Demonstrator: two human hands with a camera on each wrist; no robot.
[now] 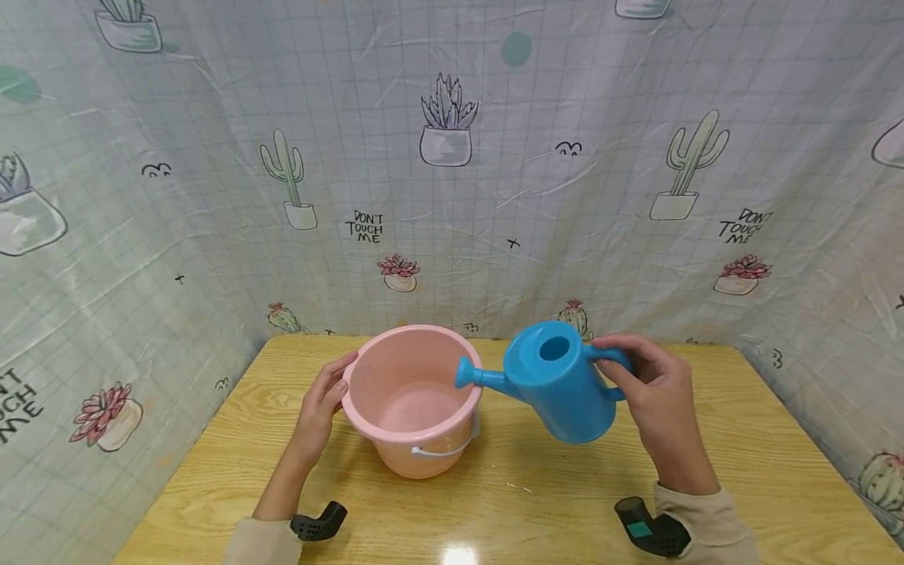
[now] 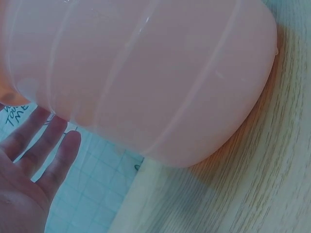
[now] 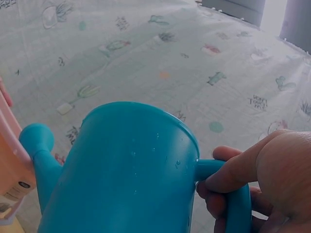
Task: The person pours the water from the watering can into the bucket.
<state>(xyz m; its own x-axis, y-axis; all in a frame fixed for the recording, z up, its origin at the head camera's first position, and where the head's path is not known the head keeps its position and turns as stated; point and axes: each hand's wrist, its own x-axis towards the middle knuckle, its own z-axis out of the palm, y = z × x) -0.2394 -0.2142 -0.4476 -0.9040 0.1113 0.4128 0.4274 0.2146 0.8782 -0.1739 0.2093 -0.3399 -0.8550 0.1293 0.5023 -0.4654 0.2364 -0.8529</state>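
A pink bucket (image 1: 427, 435) stands on the wooden table, its white handle (image 1: 445, 453) hanging down at the front. My left hand (image 1: 321, 404) rests against the bucket's left side near the rim; in the left wrist view, fairly straight fingers (image 2: 60, 162) touch the outer wall. With my right hand (image 1: 653, 388) I grip the handle of a blue watering can (image 1: 565, 400). The can is raised and leans left, its spout (image 1: 487, 378) reaching over the bucket's right rim. Water drops dot the can's side in the right wrist view. No stream shows at the spout.
The wooden table (image 1: 551, 510) has a few water drops on it between the bucket and the can. A curtain (image 1: 508, 180) printed with cacti hangs behind the table and along both sides.
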